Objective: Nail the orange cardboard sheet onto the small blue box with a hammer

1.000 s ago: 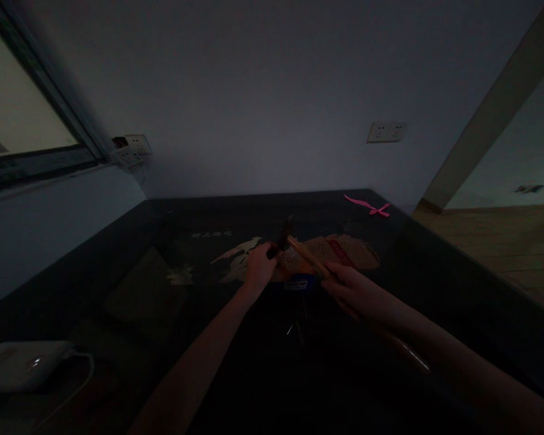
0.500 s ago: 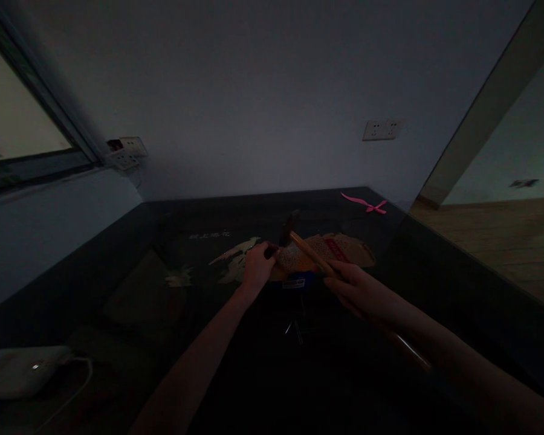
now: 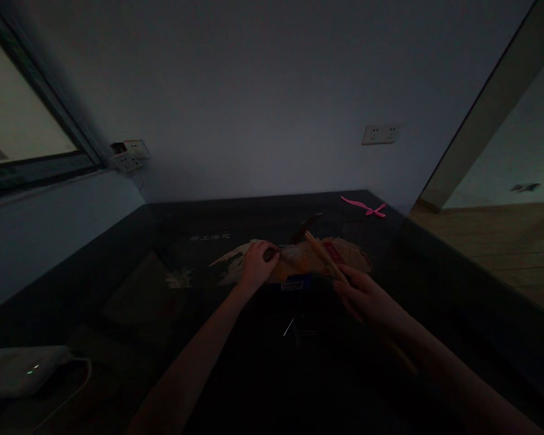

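My right hand (image 3: 367, 296) is wrapped around the wooden handle of a hammer (image 3: 325, 256). The hammer's dark head (image 3: 304, 228) is raised up and to the right of my left hand, clear of its fingers. My left hand (image 3: 256, 266) rests over a tan and orange speckled patch (image 3: 306, 257) on the dark table, thumb and fingers pinched together. What they pinch is too dark and small to make out. Thin shiny pins, perhaps nails (image 3: 289, 328), lie in front of the hands.
The dark tabletop (image 3: 181, 214) meets a wall with sockets (image 3: 379, 134). A pink ribbon (image 3: 374, 210) lies at the back right. A white device (image 3: 22, 371) with a cable sits at the front left. A blue label (image 3: 294, 283) is below the speckled patch.
The hammer head has moved to the right, away from my left hand, and its tilt has changed. My right hand has shifted slightly right and down. My left hand stays nearly in place.
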`<state>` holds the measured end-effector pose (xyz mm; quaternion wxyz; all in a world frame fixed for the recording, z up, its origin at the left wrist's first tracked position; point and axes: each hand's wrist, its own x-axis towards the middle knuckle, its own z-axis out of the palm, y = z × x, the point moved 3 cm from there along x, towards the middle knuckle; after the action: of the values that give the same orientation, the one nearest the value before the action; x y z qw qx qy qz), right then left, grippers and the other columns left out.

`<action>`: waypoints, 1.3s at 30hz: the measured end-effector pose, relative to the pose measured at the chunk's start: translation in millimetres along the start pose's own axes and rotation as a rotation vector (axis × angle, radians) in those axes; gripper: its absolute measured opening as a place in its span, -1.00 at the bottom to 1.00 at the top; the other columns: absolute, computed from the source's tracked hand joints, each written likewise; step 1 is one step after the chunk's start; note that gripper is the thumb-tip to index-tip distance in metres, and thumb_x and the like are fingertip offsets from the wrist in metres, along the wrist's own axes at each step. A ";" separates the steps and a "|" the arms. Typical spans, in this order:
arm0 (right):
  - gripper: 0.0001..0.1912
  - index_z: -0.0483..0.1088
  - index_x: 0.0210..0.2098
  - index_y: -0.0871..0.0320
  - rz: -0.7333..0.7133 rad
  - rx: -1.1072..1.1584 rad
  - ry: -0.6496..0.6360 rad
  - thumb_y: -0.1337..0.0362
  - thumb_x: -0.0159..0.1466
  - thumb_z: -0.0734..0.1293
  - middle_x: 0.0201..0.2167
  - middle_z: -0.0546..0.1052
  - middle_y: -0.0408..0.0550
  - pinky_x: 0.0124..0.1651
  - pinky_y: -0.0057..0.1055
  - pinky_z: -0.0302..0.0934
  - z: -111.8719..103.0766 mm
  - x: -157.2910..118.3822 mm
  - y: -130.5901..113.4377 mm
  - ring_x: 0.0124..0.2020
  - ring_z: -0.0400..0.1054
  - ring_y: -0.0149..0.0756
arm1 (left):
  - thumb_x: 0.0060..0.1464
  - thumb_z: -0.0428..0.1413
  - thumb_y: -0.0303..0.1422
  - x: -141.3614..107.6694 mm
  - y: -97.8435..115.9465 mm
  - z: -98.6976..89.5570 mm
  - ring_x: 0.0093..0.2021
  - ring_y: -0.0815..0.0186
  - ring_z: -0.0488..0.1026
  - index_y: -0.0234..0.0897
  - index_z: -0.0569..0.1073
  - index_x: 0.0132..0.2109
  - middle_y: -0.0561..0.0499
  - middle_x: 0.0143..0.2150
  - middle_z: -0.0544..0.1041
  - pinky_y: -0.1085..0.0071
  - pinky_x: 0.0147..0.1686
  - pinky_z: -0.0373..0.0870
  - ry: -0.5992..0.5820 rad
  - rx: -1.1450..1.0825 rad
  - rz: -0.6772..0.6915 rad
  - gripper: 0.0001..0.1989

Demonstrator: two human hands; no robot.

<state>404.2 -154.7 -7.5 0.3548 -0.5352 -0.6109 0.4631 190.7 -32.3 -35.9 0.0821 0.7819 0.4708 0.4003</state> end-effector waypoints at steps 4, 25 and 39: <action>-0.74 0.19 -0.18 0.19 -0.020 0.042 0.065 0.14 0.24 0.16 -0.71 0.15 -0.38 -0.74 -0.60 -0.12 -5.5 -0.2 8.8 -0.78 -0.01 -0.56 | -0.02 0.11 -0.38 2.6 -7.3 1.9 -0.04 0.22 0.39 -0.26 0.43 -0.10 -0.07 -0.08 0.49 0.24 0.01 0.28 -0.069 -0.030 -0.040 -0.72; -0.72 0.21 -0.17 0.15 0.030 0.117 0.055 0.08 0.24 0.18 -0.68 0.15 -0.35 -0.71 -0.58 -0.08 -0.5 -10.0 24.5 -0.74 0.02 -0.53 | -0.05 0.18 -0.32 -8.5 14.4 -34.7 -0.03 0.20 0.38 -0.24 0.47 -0.14 -0.06 -0.09 0.49 0.26 0.00 0.27 -0.114 0.011 -0.002 -0.73; -0.71 0.28 -0.19 0.17 0.037 0.028 0.078 0.11 0.20 0.20 -0.64 0.23 -0.29 -0.68 -0.56 0.02 3.1 -6.5 26.2 -0.69 0.11 -0.50 | 0.04 0.09 -0.37 -8.8 16.2 -30.0 -0.30 0.30 0.49 -0.25 0.51 -0.30 0.04 -0.33 0.57 0.42 -0.30 0.39 -0.169 -0.091 -0.118 -0.89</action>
<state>411.0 -161.7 -32.8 0.3775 -0.5590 -0.5800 0.4568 178.3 -55.6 -12.5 0.1802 0.7793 0.4887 0.3484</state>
